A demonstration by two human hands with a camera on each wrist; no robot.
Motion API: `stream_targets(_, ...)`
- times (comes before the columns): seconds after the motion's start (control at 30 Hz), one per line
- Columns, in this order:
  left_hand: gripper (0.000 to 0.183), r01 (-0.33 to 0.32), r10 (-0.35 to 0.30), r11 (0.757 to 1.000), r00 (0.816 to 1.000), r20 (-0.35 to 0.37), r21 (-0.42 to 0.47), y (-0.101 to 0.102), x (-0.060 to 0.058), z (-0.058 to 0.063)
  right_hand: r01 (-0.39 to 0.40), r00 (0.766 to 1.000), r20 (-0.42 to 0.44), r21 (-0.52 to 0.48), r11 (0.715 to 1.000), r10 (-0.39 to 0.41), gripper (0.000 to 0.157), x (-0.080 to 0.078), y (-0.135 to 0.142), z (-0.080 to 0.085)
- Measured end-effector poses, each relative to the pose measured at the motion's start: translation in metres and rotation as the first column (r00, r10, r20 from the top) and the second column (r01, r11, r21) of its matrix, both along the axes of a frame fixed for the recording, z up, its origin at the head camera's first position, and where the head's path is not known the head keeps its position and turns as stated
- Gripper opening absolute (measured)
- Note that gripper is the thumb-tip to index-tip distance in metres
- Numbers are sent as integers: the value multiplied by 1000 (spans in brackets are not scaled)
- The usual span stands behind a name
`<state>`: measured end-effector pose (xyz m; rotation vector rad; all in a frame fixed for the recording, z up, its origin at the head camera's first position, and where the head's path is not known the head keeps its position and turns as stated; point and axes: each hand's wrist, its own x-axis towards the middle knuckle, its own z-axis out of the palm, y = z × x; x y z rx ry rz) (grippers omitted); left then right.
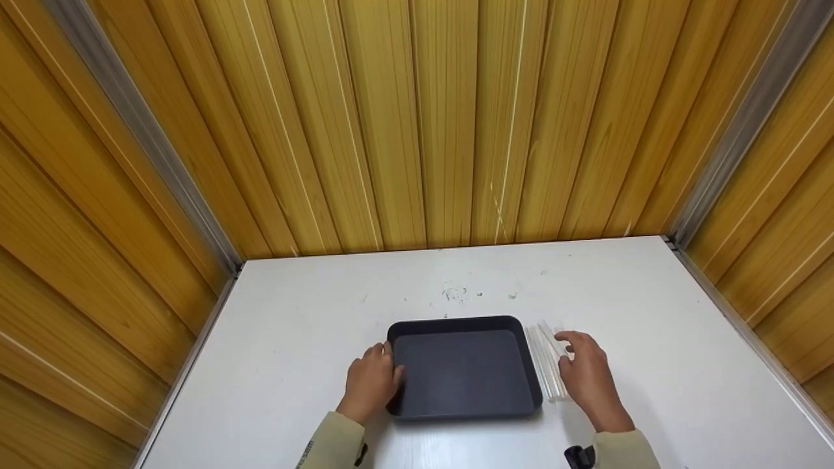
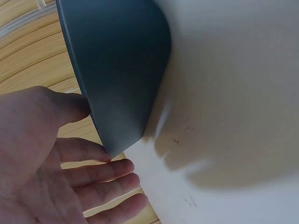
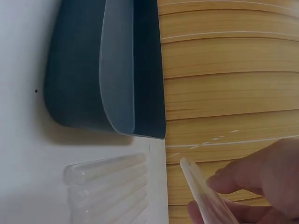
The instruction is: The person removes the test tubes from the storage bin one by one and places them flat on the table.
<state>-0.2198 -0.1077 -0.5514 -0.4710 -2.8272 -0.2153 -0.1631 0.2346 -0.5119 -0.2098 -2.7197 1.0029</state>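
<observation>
A dark grey rectangular tray [image 1: 466, 374] lies on the white table, its raised wall [image 2: 117, 70] filling much of the left wrist view. My left hand [image 1: 373, 381] holds the tray's left edge, thumb over the rim and the index fingertip by a corner; the other fingers [image 2: 105, 191] extend loosely past it. To the right of the tray, my right hand [image 1: 586, 371] pinches a clear tube [image 3: 202, 193] between thumb and fingers, raised off the table. Several similar clear tubes [image 3: 110, 189] lie side by side below it, close to the tray's right wall.
Yellow wood-look panels [image 1: 443, 130] stand behind the white table [image 1: 313, 312] and at both sides. Grey metal posts [image 1: 156, 143] mark the corners. Dark scuffs [image 1: 454, 293] show on the tabletop beyond the tray.
</observation>
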Motion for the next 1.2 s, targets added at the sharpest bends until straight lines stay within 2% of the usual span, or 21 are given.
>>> stream_targets(0.33, 51, 3, -3, 1000, 1000, 17, 6, -2, 0, -3, 47, 999, 18, -44, 998, -46, 41, 0, 13, -9)
stream_targets(0.5, 50, 4, -4, 1000, 1000, 1, 8, -2, 1, -3, 82, 997, 11, -58, 995, -81, 44, -1, 21, -14)
stream_targets(0.77, 51, -7, 6, 1000, 1000, 28, 24, -1, 0, -2, 117, 993, 1, -54, 992, -117, 43, -2, 32, -23)
stream_targets(0.97, 51, 0, 0, 1000, 1000, 20, 12, -2, 1, -2, 152, 988, -8, -58, 987, -153, 41, -3, 37, -29)
stream_targets(1.2, 50, 7, -8, 1000, 1000, 27, 27, 0, 0, -2, 161, 987, 34, -91, 983, -159, 41, -4, 44, -37)
